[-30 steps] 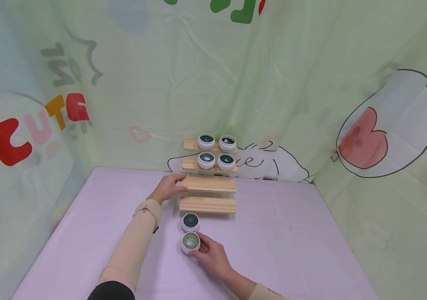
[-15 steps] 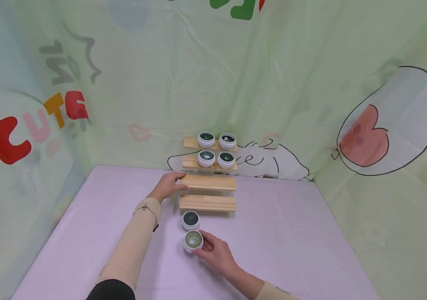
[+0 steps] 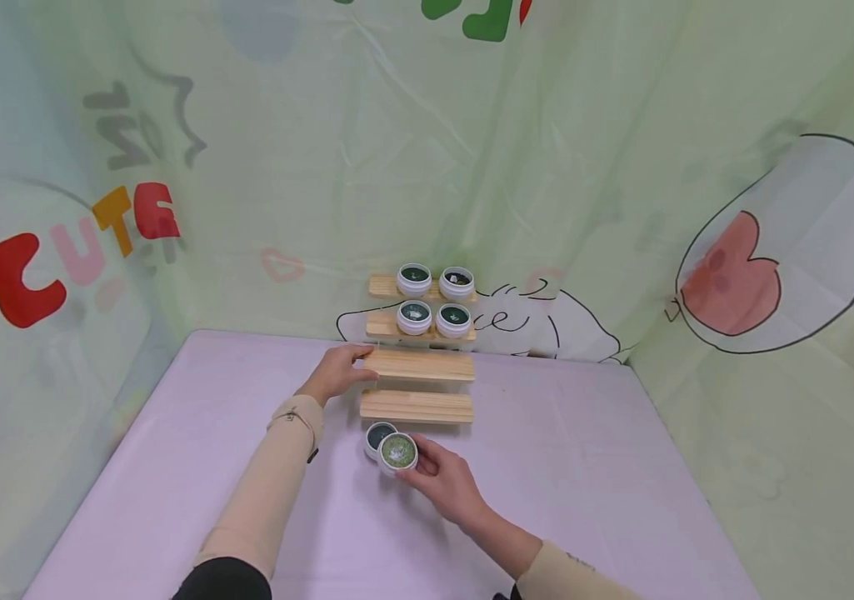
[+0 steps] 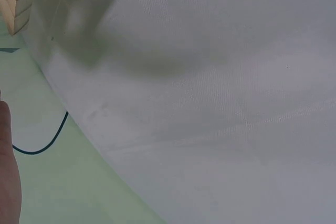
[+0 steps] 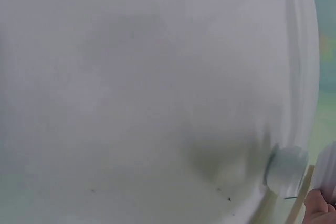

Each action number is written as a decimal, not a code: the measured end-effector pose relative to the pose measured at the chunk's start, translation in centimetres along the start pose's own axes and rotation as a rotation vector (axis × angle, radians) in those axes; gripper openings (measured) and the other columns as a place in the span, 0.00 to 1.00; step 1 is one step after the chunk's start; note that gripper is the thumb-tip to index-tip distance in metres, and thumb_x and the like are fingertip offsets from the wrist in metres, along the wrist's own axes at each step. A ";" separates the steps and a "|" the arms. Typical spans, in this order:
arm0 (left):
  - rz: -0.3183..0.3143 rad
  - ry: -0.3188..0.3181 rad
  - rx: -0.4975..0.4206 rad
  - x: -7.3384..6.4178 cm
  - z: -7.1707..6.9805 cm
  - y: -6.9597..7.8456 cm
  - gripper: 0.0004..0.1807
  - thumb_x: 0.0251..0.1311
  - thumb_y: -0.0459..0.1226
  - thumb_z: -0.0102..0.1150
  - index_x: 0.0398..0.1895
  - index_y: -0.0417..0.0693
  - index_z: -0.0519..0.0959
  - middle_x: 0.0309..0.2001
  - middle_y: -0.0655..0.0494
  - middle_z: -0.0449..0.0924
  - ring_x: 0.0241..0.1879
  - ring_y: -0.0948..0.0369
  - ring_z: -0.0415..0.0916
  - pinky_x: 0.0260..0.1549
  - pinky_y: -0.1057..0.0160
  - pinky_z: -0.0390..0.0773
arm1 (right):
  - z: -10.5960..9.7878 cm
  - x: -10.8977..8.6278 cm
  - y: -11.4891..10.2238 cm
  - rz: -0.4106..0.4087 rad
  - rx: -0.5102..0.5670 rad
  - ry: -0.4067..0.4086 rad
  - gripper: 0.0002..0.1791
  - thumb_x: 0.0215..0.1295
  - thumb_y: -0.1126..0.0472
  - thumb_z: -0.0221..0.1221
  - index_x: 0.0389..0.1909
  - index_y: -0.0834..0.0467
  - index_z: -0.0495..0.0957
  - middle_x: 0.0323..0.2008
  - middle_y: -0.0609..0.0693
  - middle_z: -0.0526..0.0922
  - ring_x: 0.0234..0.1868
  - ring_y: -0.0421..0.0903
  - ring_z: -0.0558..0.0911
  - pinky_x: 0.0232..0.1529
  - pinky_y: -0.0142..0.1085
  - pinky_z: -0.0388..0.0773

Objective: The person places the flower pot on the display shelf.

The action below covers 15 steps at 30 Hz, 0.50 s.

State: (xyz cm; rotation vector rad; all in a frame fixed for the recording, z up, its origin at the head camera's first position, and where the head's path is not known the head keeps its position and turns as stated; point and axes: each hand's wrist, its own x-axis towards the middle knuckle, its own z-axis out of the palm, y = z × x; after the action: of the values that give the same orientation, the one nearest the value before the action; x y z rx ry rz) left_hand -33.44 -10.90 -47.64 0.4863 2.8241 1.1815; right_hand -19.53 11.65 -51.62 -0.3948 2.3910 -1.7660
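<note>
My right hand [image 3: 451,483] pinches a small white round jar [image 3: 398,452] with a mottled green top. It is lifted over the table and partly overlaps a dark-topped white jar [image 3: 379,437] that stands behind it. In the right wrist view, fingers [image 5: 318,205] hold the lifted jar [image 5: 326,169] at the lower right edge, near the standing jar [image 5: 286,171]. My left hand [image 3: 338,375] grips the left end of a stepped wooden rack [image 3: 417,406], thumb in front and fingers behind. The left wrist view catches only part of that hand [image 4: 8,166] and a corner of the rack [image 4: 16,3].
On the rack's two upper steps stand several white jars with dark green tops, such as the front left jar [image 3: 415,317]. A pale lilac cloth covers the table [image 3: 561,475]. A printed curtain [image 3: 307,167] hangs close behind the rack.
My right hand has raised the green-topped jar and carried it forward and slightly right, so it now overlaps the dark-topped jar. The left hand stays at the rack.
</note>
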 end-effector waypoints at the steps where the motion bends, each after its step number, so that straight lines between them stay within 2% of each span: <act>1: 0.002 0.001 0.004 0.0 0.0 0.0 0.33 0.59 0.39 0.68 0.65 0.32 0.70 0.61 0.39 0.74 0.62 0.45 0.71 0.63 0.49 0.71 | -0.1 0.3 -0.1 0.002 -0.011 0.006 0.33 0.58 0.65 0.69 0.63 0.72 0.70 0.59 0.68 0.75 0.61 0.58 0.75 0.53 0.33 0.78; 11: -0.007 -0.009 0.015 0.5 0.2 -0.6 0.34 0.58 0.39 0.68 0.65 0.34 0.70 0.62 0.40 0.74 0.62 0.46 0.70 0.63 0.50 0.70 | -1.4 2.9 -1.5 0.061 -0.040 0.076 0.37 0.59 0.61 0.69 0.67 0.66 0.67 0.64 0.64 0.72 0.63 0.56 0.74 0.54 0.32 0.78; 15: 0.008 -0.006 0.025 0.5 0.2 -0.7 0.33 0.58 0.39 0.69 0.64 0.33 0.71 0.60 0.40 0.75 0.61 0.46 0.71 0.62 0.50 0.71 | -1.8 4.3 -2.0 0.066 -0.043 0.110 0.36 0.59 0.62 0.69 0.67 0.65 0.67 0.63 0.63 0.73 0.63 0.54 0.74 0.53 0.32 0.78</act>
State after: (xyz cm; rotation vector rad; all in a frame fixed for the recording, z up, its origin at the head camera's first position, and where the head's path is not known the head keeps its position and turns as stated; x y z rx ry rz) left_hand -34.12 -11.05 -48.27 0.5025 2.8383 1.1456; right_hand -23.83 11.49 -49.00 -0.2261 2.4889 -1.7534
